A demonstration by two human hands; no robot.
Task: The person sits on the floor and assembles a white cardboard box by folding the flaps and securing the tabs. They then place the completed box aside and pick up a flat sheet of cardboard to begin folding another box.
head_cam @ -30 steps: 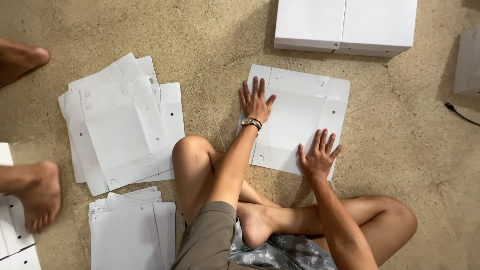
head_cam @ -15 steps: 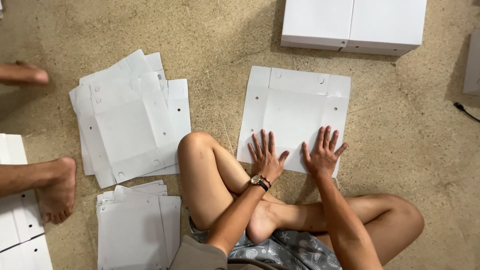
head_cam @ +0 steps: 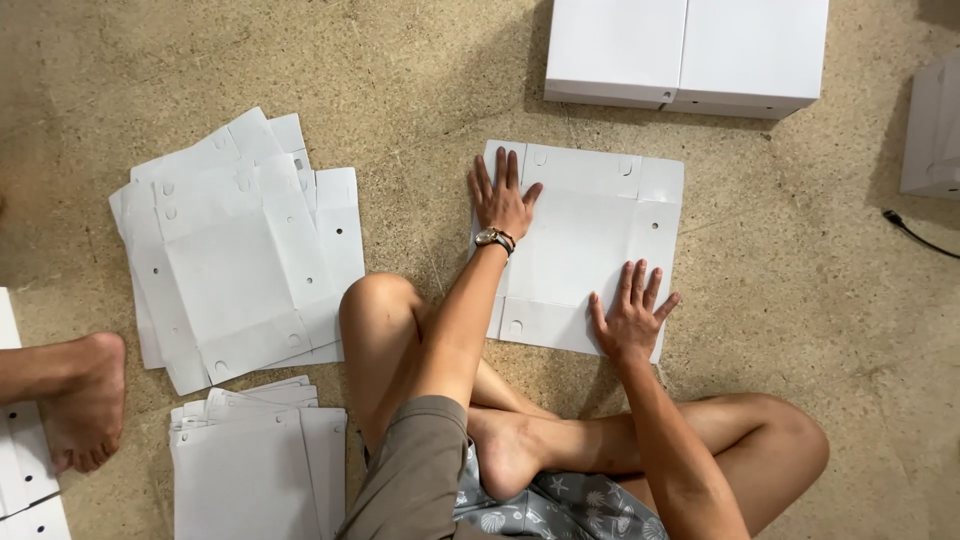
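Two white boxes [head_cam: 686, 52] stand side by side at the top of the head view, both closed, so their contents cannot be told. Below them a flat white cardboard sheet [head_cam: 590, 255] lies on the speckled tan floor [head_cam: 800, 300], just in front of the seated person's crossed legs. The sheet is unfolded, roughly square, with crease lines marking side flaps, small round holes near the edges and curved slots along its top and bottom flaps. The left hand [head_cam: 503, 200], with a wristwatch [head_cam: 494, 239] on its wrist, lies palm down on the sheet's upper left part, fingers straight and close together, gripping nothing. The right hand [head_cam: 630, 318] presses flat on the lower right flap, fingers spread, also holding nothing. Left of the person, a loose pile of similar sheets [head_cam: 235, 255] lies fanned out, and a neater stack [head_cam: 260, 465] sits below it. Another person's bare foot [head_cam: 88, 405] rests at the left edge.
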